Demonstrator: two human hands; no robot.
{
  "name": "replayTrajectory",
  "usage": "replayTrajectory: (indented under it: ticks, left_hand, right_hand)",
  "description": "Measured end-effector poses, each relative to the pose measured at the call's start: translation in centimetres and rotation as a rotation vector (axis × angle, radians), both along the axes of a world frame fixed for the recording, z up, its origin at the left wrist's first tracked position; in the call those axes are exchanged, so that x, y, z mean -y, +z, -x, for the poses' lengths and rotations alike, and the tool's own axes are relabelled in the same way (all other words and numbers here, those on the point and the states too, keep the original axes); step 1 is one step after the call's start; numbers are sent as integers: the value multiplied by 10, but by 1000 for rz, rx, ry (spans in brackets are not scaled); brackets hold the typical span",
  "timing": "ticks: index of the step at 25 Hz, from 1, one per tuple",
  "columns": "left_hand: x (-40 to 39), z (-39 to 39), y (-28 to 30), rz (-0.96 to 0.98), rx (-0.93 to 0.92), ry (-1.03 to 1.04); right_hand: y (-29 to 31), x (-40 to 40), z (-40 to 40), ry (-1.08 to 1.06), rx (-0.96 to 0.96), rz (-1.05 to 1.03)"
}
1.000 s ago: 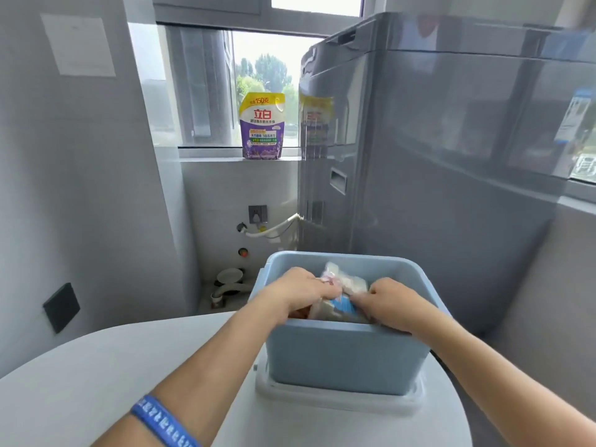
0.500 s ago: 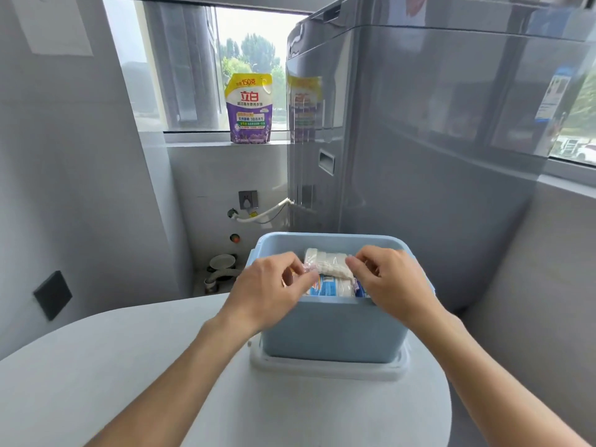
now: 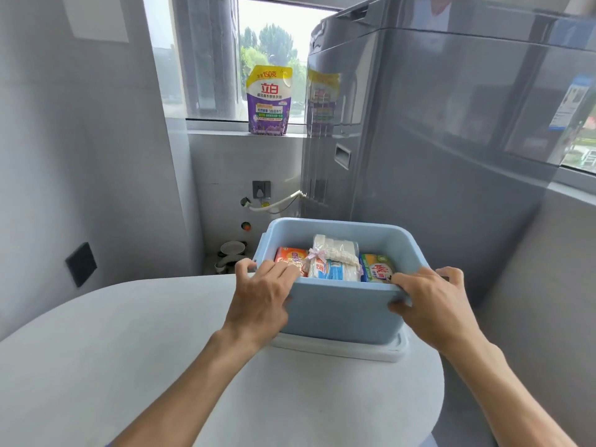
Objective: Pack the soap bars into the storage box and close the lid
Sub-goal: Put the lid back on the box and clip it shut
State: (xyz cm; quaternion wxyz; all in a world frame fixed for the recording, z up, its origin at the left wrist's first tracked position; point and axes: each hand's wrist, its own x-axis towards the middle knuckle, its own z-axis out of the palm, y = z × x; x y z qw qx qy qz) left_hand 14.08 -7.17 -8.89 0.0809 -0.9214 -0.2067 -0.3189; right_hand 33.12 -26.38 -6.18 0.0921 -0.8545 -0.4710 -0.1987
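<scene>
A light blue storage box [image 3: 342, 314] stands open on the far end of the white table, resting on its white lid [image 3: 342, 349], which lies flat beneath it. Inside are an orange soap pack [image 3: 290, 257] on the left, a white wrapped soap bundle [image 3: 335, 250] over a blue-and-white pack [image 3: 329, 270] in the middle, and a green-and-yellow soap pack [image 3: 377, 268] on the right. My left hand [image 3: 258, 291] grips the box's near left corner. My right hand [image 3: 432, 304] grips its near right corner, fingers over the rim.
The rounded white table [image 3: 129, 366] ends just beyond the box. A tall grey washing machine [image 3: 435, 140] stands close behind and to the right. A purple and yellow detergent pouch [image 3: 269, 101] stands on the windowsill. A grey wall [image 3: 80, 156] closes the left side.
Both hands have left the soap packs inside the box and moved outward to its near corners. The white bundle now lies loose on top of the packs.
</scene>
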Motion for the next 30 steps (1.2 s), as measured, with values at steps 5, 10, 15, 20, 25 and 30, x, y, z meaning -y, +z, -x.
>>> replayTrajectory:
  ticks: [5,10,15,20,25,30]
  left_hand:
    - [-13,38,27,-73,113,54]
    - [-39,95,33,-64,96,192]
    - [-52,129,8,56,-104,246]
    - [-48,113,20,151,-91,176]
    - [-21,68,22,293,-57,-93]
    - [-16,44,12,199,-36,47]
  right_hand:
    - [18,-17,23,106,124,-142]
    - [14,-68,64,225,85,-135]
    - [-5,-105,91,280,24,20]
    - [8,-102,77,466,-413,-158]
    - [-8,-75,34,343,-1002,-443]
    - [-79,-68,12,161,-671,285]
